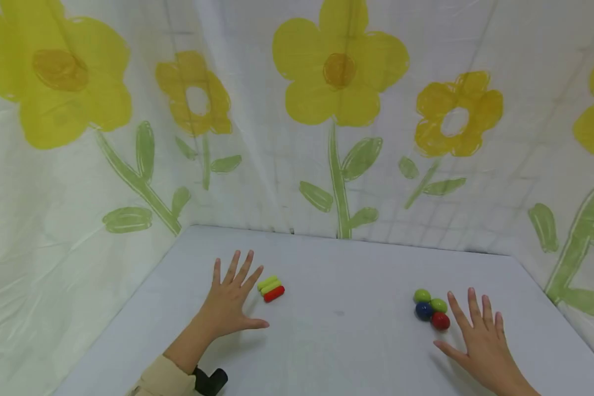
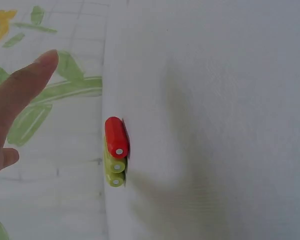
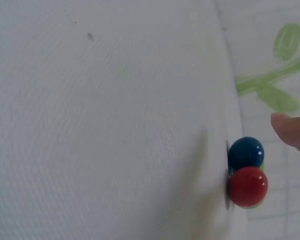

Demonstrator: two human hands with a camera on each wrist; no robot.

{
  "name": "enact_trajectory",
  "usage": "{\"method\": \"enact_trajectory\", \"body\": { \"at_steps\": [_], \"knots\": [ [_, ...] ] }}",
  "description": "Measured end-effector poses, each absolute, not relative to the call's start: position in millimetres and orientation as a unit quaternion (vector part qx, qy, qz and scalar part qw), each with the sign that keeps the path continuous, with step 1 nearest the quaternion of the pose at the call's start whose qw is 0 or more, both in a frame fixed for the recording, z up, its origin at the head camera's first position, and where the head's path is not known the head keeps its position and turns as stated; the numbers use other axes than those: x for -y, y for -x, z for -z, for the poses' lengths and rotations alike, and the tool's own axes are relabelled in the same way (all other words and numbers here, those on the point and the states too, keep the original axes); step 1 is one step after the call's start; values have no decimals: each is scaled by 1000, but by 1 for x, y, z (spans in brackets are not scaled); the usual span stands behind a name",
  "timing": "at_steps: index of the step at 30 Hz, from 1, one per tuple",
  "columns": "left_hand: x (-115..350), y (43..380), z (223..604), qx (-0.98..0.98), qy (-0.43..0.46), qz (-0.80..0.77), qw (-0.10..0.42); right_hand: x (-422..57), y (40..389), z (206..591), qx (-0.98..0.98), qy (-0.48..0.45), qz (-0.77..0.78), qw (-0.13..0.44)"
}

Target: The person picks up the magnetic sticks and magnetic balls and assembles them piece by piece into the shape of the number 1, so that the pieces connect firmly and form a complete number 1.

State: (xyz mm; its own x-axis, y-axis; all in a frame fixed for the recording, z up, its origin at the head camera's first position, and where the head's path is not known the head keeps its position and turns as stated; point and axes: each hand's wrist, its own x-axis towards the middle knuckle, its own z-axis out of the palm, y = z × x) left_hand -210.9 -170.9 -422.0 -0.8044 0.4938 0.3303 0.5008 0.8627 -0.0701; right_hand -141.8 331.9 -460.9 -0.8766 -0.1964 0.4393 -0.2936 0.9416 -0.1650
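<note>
My left hand (image 1: 229, 305) is spread with straight fingers above the table, just left of three short rods lying side by side. Two of these are yellow-green rods (image 1: 269, 284) and the nearest is a red rod (image 1: 274, 293); in the left wrist view the red rod (image 2: 116, 137) shows a pale dot on its end. On the right, my right hand (image 1: 485, 346) hovers with fingers fanned out and holds nothing. Close to its left sits a cluster of glossy egg-shaped balls: two green balls (image 1: 422, 296), a blue ball (image 1: 424, 311) and a red ball (image 1: 440, 321).
A white table (image 1: 346, 341) lies under both hands. Behind it and along its sides hangs a white curtain (image 1: 257, 181) painted with large yellow flowers. A black strap device (image 1: 211, 380) is on the left wrist, beside a beige sleeve (image 1: 160, 378).
</note>
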Motion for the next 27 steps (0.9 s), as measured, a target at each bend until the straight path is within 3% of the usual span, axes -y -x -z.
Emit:
{"method": "enact_trajectory", "body": {
  "at_steps": [14, 18, 27],
  "knots": [
    [163, 227, 435, 936, 322, -28, 139, -339, 157, 471, 962, -134, -113, 211],
    [160, 234, 441, 926, 342, -7, 159, -339, 163, 467, 960, -120, -116, 224],
    [147, 246, 448, 913, 354, 18, 199, -341, 165, 460, 968, -60, -160, 183]
  ]
}}
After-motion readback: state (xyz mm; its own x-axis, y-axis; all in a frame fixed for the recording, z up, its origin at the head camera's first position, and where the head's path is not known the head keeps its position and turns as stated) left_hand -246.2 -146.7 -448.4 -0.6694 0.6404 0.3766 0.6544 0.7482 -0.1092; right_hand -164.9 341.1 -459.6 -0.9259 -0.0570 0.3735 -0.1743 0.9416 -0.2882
